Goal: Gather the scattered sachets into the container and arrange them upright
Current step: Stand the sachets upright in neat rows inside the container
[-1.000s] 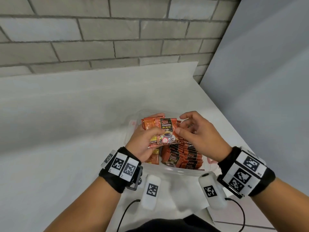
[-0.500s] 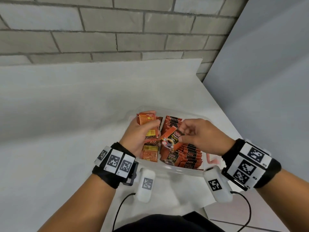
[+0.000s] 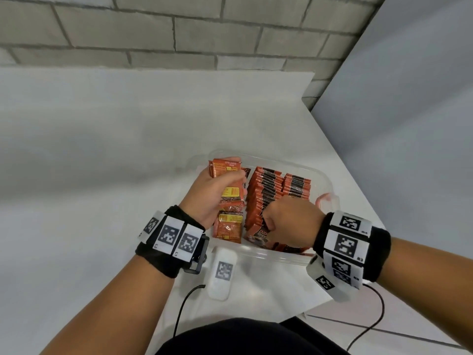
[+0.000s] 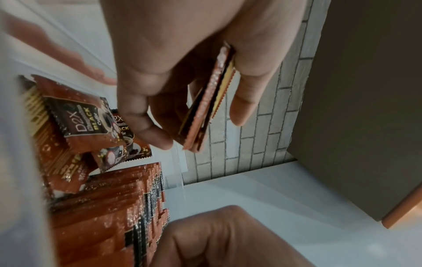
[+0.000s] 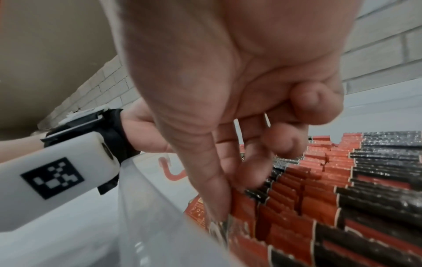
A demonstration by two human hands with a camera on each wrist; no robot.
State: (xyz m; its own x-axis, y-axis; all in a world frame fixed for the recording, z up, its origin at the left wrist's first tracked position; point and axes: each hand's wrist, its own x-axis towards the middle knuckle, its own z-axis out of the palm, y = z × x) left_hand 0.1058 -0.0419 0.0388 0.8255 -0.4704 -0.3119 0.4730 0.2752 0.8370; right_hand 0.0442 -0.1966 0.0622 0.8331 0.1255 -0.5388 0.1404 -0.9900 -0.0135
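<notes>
- Container (image 3: 325, 180): clear plastic, standing near the table's (image 3: 102, 155) right edge, close to its near right corner.
- Upright sachets (image 3: 266, 190): orange and black, packed on edge in rows filling the container's right part.
- Loose sachets (image 3: 229, 226): lying flat and tilted in the container's left part, beside the rows.
- Left hand (image 3: 212, 193): over the container's left part, fingers and thumb curled round a small stack of sachets (image 4: 205, 101) held edge-on.
- Right hand (image 3: 289, 224): at the near end of the rows, fingers curled down; thumb (image 5: 212, 189) and fingertips pinch the front sachet (image 3: 258, 235).
- Brick wall (image 3: 179, 29): behind the table's far edge.
</notes>
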